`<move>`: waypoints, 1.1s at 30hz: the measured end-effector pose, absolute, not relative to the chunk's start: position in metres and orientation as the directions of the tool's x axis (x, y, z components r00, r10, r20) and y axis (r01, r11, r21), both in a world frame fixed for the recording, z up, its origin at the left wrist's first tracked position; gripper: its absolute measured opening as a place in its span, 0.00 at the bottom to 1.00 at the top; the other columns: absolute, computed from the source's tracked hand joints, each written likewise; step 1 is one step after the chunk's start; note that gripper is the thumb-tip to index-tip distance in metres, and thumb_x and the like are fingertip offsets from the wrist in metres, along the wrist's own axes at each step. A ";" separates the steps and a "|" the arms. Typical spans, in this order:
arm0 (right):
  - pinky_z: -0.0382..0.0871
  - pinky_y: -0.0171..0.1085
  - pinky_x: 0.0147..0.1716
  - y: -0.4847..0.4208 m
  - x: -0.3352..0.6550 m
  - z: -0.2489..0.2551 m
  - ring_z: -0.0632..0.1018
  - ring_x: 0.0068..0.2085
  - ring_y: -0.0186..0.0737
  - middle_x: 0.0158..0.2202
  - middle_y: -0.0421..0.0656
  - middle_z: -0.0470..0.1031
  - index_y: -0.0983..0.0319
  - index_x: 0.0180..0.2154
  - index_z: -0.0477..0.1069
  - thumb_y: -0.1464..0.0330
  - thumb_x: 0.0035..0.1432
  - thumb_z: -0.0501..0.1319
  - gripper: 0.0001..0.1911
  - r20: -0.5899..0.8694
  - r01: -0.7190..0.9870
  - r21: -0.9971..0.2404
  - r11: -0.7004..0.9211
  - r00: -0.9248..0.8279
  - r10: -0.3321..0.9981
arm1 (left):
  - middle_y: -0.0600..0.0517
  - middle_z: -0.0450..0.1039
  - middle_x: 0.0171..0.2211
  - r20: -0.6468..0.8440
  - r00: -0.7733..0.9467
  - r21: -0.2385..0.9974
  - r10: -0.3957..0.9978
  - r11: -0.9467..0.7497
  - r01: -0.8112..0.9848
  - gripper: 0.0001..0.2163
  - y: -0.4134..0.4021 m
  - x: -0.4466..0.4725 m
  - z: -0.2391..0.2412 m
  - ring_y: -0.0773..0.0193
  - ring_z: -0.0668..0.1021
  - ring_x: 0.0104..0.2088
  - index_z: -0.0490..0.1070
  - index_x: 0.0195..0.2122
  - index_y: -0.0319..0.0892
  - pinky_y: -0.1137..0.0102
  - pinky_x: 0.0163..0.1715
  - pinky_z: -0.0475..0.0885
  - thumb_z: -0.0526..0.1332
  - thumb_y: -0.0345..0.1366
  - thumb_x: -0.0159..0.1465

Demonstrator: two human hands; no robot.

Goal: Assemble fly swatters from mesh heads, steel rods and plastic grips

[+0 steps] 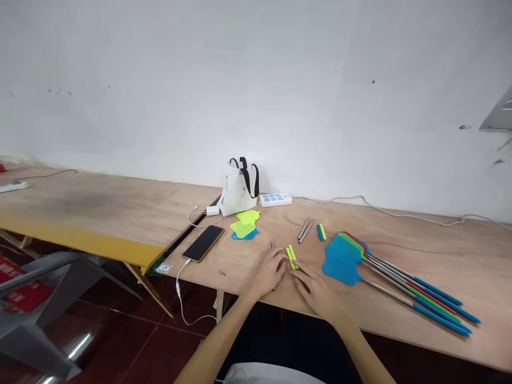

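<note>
My left hand point(269, 272) lies on the plywood table point(460, 266) with its fingers curled over thin metal rods point(271, 246) that stick out past the fingertips. Just right of it, my right hand point(315, 288) rests palm down, fingers stretched toward two yellow-green handle sleeves point(292, 257) lying between both hands. Its fingertips touch the near end of those sleeves. Further back lie two more metal rods point(305, 229) and a blue and yellow sleeve pair point(321, 232). Yellow and blue swatter heads point(245, 226) sit loose to the left.
Several finished fly swatters point(400, 280) with blue, green and red handles fan out on the right. A phone point(203, 243) on a white cable, a white bag point(239, 186) and a power strip point(275, 200) stand behind. A second table point(92, 208) adjoins on the left.
</note>
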State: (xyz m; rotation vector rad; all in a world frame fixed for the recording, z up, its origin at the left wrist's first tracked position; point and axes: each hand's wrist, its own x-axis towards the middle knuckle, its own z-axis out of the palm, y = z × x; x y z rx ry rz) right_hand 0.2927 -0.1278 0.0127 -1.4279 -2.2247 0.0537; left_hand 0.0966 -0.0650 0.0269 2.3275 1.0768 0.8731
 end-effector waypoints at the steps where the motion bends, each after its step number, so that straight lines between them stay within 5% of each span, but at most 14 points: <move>1: 0.70 0.48 0.61 -0.128 0.293 0.013 0.73 0.62 0.47 0.62 0.46 0.73 0.54 0.57 0.75 0.69 0.70 0.51 0.20 0.383 0.846 -0.288 0.449 -0.328 0.864 | 0.48 0.66 0.64 0.364 0.477 0.621 0.800 -0.590 0.516 0.12 -0.065 0.097 0.026 0.58 0.70 0.63 0.72 0.49 0.46 0.60 0.65 0.63 0.53 0.29 0.70; 7: 0.70 0.50 0.60 -0.128 0.293 0.010 0.72 0.63 0.48 0.63 0.46 0.72 0.53 0.58 0.74 0.70 0.69 0.53 0.20 0.382 0.842 -0.287 0.456 -0.336 0.861 | 0.47 0.67 0.59 0.370 0.312 0.598 0.875 -0.482 0.641 0.08 -0.063 0.098 0.027 0.55 0.71 0.60 0.73 0.46 0.46 0.61 0.61 0.66 0.56 0.32 0.68; 15: 0.71 0.53 0.59 -0.123 0.295 0.004 0.74 0.61 0.49 0.63 0.47 0.72 0.56 0.55 0.75 0.69 0.70 0.52 0.19 0.411 0.830 -0.255 0.496 -0.371 0.832 | 0.45 0.80 0.44 0.050 0.301 0.465 0.952 -0.289 0.837 0.15 -0.071 0.082 0.049 0.50 0.80 0.47 0.68 0.56 0.45 0.61 0.48 0.71 0.56 0.39 0.70; 20: 0.71 0.52 0.58 -0.123 0.292 0.004 0.75 0.60 0.49 0.62 0.45 0.73 0.53 0.55 0.75 0.69 0.69 0.53 0.18 0.434 0.835 -0.259 0.486 -0.349 0.830 | 0.48 0.79 0.48 0.139 0.396 0.527 0.908 -0.406 0.747 0.13 -0.066 0.084 0.039 0.54 0.80 0.47 0.71 0.54 0.47 0.65 0.47 0.70 0.51 0.39 0.73; 25: 0.71 0.50 0.59 -0.127 0.288 0.009 0.74 0.60 0.47 0.63 0.44 0.72 0.52 0.55 0.75 0.70 0.69 0.53 0.19 0.441 0.841 -0.260 0.475 -0.334 0.833 | 0.47 0.79 0.44 0.192 0.405 0.587 0.894 -0.435 0.682 0.22 -0.043 0.083 0.030 0.54 0.80 0.45 0.62 0.63 0.44 0.64 0.46 0.71 0.49 0.49 0.74; 30: 0.72 0.51 0.58 -0.128 0.286 0.014 0.75 0.59 0.48 0.62 0.44 0.73 0.53 0.58 0.74 0.71 0.70 0.52 0.20 0.419 0.845 -0.255 0.470 -0.341 0.842 | 0.41 0.68 0.61 0.348 0.352 0.286 0.869 -0.456 0.842 0.17 0.019 0.060 0.038 0.49 0.68 0.62 0.69 0.57 0.43 0.56 0.62 0.60 0.50 0.43 0.73; 33: 0.72 0.51 0.57 -0.128 0.285 0.014 0.75 0.59 0.48 0.62 0.45 0.73 0.52 0.58 0.74 0.72 0.70 0.52 0.21 0.431 0.847 -0.253 0.468 -0.334 0.838 | 0.40 0.52 0.71 0.217 0.244 0.203 0.945 -0.288 0.936 0.26 0.063 0.043 0.040 0.45 0.55 0.71 0.62 0.64 0.43 0.52 0.68 0.48 0.58 0.47 0.68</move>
